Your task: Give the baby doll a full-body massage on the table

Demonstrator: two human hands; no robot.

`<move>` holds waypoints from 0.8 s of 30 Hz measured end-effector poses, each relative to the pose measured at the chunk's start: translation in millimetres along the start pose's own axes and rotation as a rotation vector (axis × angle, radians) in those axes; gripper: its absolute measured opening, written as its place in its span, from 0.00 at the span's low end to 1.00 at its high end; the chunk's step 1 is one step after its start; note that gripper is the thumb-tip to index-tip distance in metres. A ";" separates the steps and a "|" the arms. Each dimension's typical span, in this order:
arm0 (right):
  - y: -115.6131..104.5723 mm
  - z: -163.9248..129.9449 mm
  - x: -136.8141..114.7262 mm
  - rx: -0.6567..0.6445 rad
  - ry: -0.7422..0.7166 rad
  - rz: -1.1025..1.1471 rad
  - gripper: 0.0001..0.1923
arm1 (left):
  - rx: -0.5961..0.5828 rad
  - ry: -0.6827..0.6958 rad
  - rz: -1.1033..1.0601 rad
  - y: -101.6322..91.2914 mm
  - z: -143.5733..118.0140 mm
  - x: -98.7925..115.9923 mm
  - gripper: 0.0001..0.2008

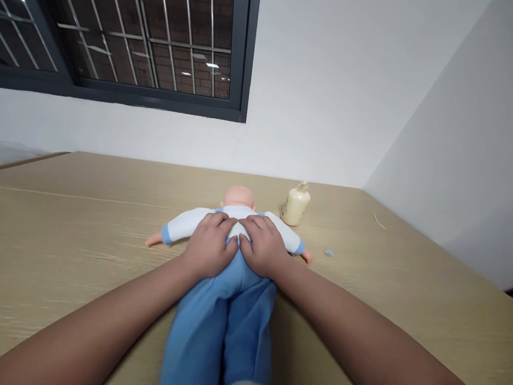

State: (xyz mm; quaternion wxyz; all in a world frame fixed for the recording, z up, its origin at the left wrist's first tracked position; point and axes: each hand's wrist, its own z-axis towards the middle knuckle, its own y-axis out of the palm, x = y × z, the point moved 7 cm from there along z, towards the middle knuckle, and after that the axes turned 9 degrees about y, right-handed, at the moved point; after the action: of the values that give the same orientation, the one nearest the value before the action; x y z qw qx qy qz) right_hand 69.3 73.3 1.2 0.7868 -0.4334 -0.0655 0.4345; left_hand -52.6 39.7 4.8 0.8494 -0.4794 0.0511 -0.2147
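Note:
A baby doll (248, 267) in a white top with light-blue cuffs and blue trousers lies on the table with its arms stretched out to both sides. Its bald head (238, 196) points toward the wall, and no facial features show. My left hand (211, 245) lies flat on the left side of the doll's torso, thumb apart from the fingers. On the right side of the torso rests my right hand (262, 243), placed the same way. The thumbs nearly meet over the waist. The doll's feet run out of view at the bottom.
A cream pump bottle (295, 205) stands beyond the doll's right-hand arm. A small bluish scrap (328, 252) and a thin pale strip (379, 221) lie on the wooden table (401, 289). Behind it are white walls and a barred window (160, 48).

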 end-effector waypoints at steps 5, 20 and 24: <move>3.6 3.4 3.6 -0.063 0.026 -0.004 0.16 | -0.068 0.002 -0.031 3.7 4.0 -3.3 0.18; 10.4 3.4 9.9 -0.129 0.091 -0.034 0.22 | -0.104 -0.024 -0.007 6.7 4.6 -5.5 0.21; 8.7 0.2 9.9 -0.095 0.106 -0.065 0.29 | -0.050 0.000 0.005 5.1 2.3 -4.6 0.28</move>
State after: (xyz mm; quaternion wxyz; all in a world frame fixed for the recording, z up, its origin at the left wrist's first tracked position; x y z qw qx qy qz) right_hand 69.9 82.9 -7.8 0.7816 -0.4900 -0.0584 0.3815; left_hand -54.5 45.7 1.2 0.8376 -0.5005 0.0579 -0.2113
